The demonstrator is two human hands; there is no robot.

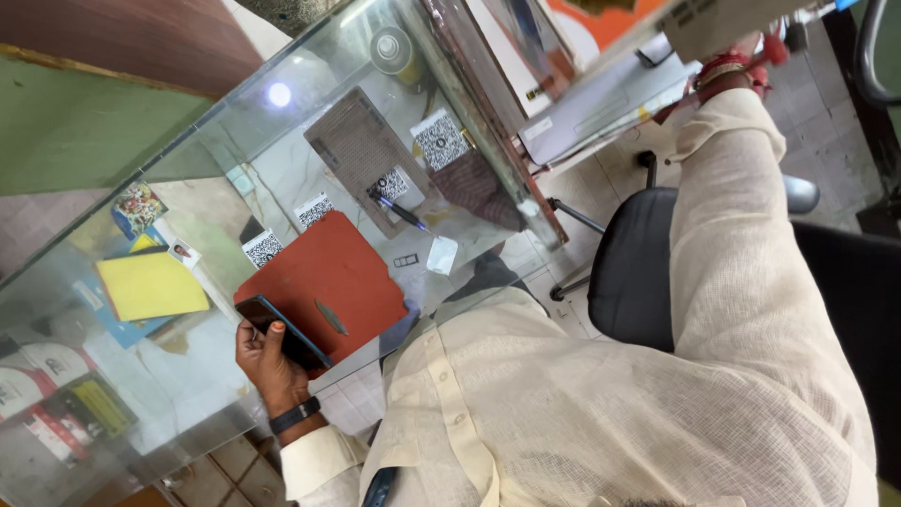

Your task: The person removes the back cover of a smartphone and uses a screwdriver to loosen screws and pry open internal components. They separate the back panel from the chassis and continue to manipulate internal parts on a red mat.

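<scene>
My left hand (267, 366), with a black band on its wrist, holds a dark phone (289, 335) by its lower end, over the edge of a red-brown pad (328, 268) lying on the glass desk top (202, 169). My right arm, in a cream sleeve, stretches to the upper right. Red threads circle its wrist. My right hand (751, 52) reaches a beige printed card (718, 21) at the frame's top edge. The card hides most of the fingers, so its grip is unclear.
On or under the glass lie a blue pen (402, 212), a grey perforated board (361, 155), several square code cards, a yellow sheet (150, 284) and a spray can (394, 52). A black swivel chair (633, 272) stands between desk and right arm.
</scene>
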